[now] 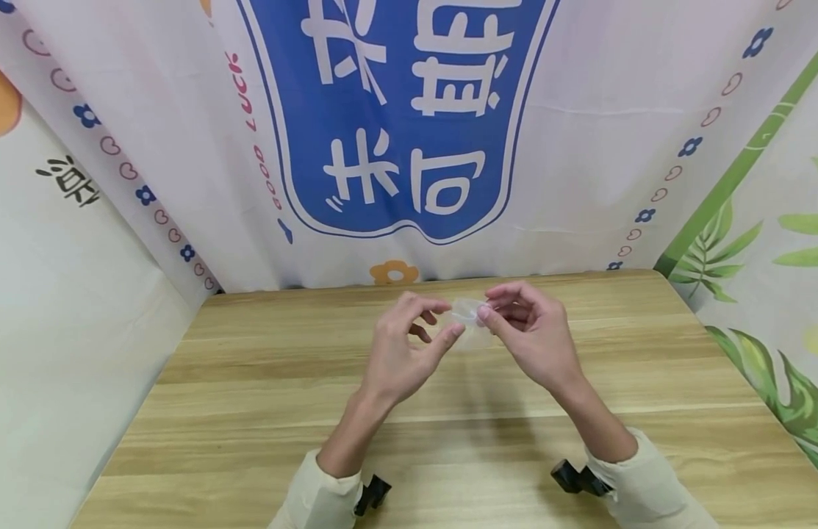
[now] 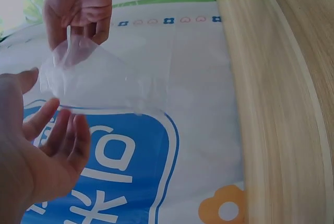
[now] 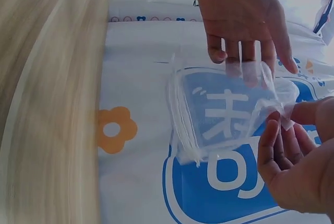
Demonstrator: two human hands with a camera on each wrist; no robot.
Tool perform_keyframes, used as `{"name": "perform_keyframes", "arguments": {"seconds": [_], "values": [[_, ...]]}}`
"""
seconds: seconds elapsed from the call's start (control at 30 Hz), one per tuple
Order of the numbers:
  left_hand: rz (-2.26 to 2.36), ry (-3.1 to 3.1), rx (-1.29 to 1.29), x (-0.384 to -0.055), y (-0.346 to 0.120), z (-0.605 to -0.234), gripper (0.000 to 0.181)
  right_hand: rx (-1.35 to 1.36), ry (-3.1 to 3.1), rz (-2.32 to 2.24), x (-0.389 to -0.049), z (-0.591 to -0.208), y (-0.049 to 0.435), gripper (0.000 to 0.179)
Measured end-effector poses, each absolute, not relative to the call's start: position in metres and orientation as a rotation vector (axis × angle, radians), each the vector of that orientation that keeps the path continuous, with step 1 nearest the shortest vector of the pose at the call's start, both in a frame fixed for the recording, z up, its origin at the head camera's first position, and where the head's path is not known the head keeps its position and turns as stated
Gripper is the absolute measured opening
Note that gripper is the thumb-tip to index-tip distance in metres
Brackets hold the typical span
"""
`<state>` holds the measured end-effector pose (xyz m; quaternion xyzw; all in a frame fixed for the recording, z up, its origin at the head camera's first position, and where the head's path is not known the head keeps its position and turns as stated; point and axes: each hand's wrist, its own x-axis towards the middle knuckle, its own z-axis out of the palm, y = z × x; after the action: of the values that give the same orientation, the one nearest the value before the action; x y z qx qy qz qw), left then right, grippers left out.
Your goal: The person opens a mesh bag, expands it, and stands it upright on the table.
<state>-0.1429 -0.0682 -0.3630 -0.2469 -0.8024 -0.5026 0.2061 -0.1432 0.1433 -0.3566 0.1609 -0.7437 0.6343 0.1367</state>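
Observation:
A clear plastic bag [image 1: 475, 335] hangs over the table between both hands. My right hand [image 1: 542, 339] pinches its gathered upper edge between thumb and fingers; the right wrist view shows this grip on the crumpled corner of the bag [image 3: 209, 117]. At the bag's other side is my left hand [image 1: 400, 351], thumb and fingers spread apart. In the right wrist view, fingertips of the left hand [image 3: 242, 18] appear through or beside the film; contact is hard to tell. The bag looks see-through, with nothing visible inside.
Below is a wood-grain table [image 1: 250, 411]. A white printed curtain [image 1: 594, 162] with a blue panel hangs behind its far edge, and a leaf-patterned sheet [image 1: 779, 294] covers the right side. Small black devices, one being a wrist camera [image 1: 372, 494], sit at the sleeves.

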Motion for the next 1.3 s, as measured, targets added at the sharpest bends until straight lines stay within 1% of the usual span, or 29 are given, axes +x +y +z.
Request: {"name": "perform_keyframes", "arguments": {"seconds": [0.2,0.47,0.67,1.03,1.3], "values": [[-1.399,-2.213,-0.661,-0.141,-0.064,-0.364,0.026,0.477,-2.122,1.759,-0.140,-0.362,0.135,0.021],[-1.518,-2.225,-0.638,-0.141,-0.063,-0.364,0.010,0.489,-2.118,1.786,-0.137,-0.364,0.131,0.022],[-1.519,-2.220,-0.662,-0.142,-0.064,-0.364,0.007,0.550,-2.199,1.810,-0.138,-0.360,0.135,0.031],[-1.402,-2.184,-0.690,-0.142,-0.064,-0.365,0.009,0.479,-2.261,1.653,-0.136,-0.357,0.136,0.023],[-1.340,-2.156,-0.692,-0.142,-0.062,-0.367,0.013,0.438,-2.222,1.574,-0.134,-0.360,0.134,0.026]]}}
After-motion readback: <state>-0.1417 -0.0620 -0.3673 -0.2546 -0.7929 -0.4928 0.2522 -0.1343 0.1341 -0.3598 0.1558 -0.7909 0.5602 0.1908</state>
